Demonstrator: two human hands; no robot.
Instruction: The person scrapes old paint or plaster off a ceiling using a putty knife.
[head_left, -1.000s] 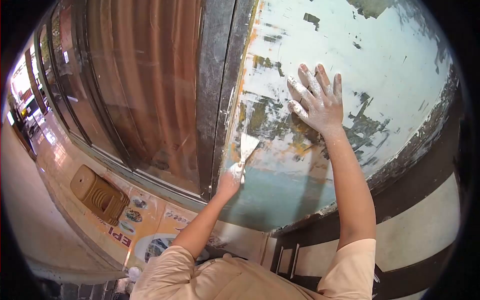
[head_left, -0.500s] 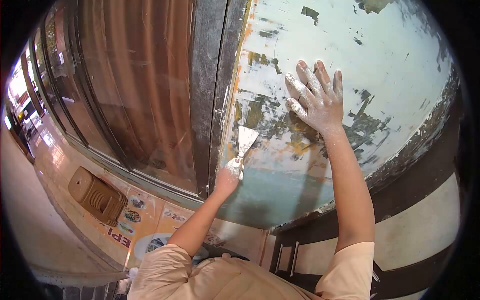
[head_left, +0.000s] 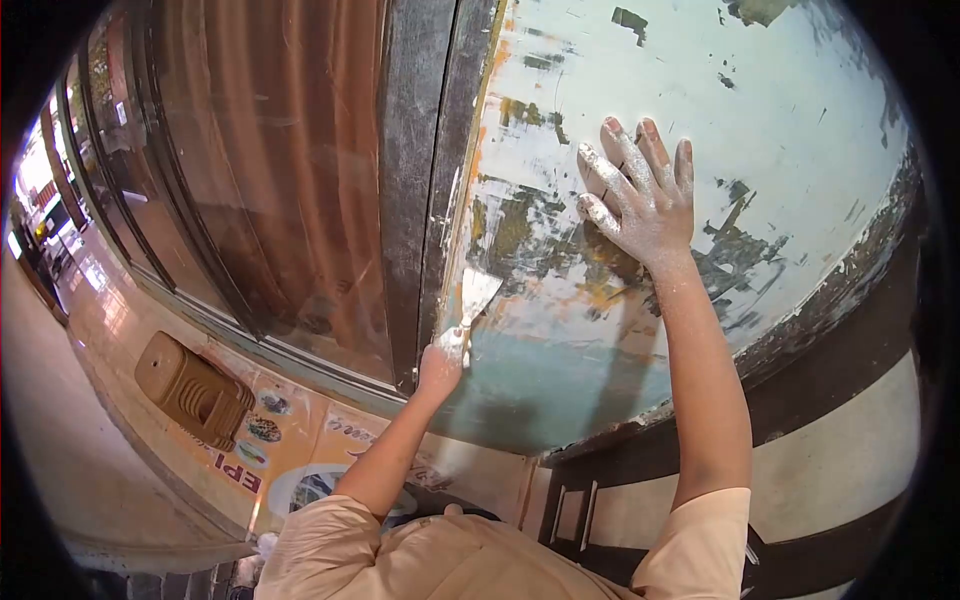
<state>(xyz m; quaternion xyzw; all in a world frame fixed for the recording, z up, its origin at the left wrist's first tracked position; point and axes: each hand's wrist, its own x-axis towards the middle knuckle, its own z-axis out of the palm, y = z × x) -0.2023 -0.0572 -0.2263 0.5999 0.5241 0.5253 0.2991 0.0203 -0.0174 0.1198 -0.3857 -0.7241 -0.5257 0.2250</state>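
A wide-bladed scraper (head_left: pixel 479 292), dusted white, is held by its handle in my left hand (head_left: pixel 447 357), low at the left edge of the wall. Its blade lies against the wall and points up. Higher and to the right, my right hand (head_left: pixel 648 205) rests with spread fingers on the wall; white powder coats its fingers. The wall (head_left: pixel 600 75) is pale, with dark, olive and orange patches where the coating has come off, and a blue-green band runs along its bottom.
A dark wooden frame (head_left: pixel 415 170) borders the wall's left side, beside glass panels with a brown curtain (head_left: pixel 280 150). A brown plastic stool (head_left: pixel 195 388) is at the lower left, by a printed banner (head_left: pixel 300 440). Dark trim (head_left: pixel 830 370) runs at the right.
My left hand and the scraper have moved a little left and down along the wall. My right hand has shifted very slightly right in view, still spread on the wall.
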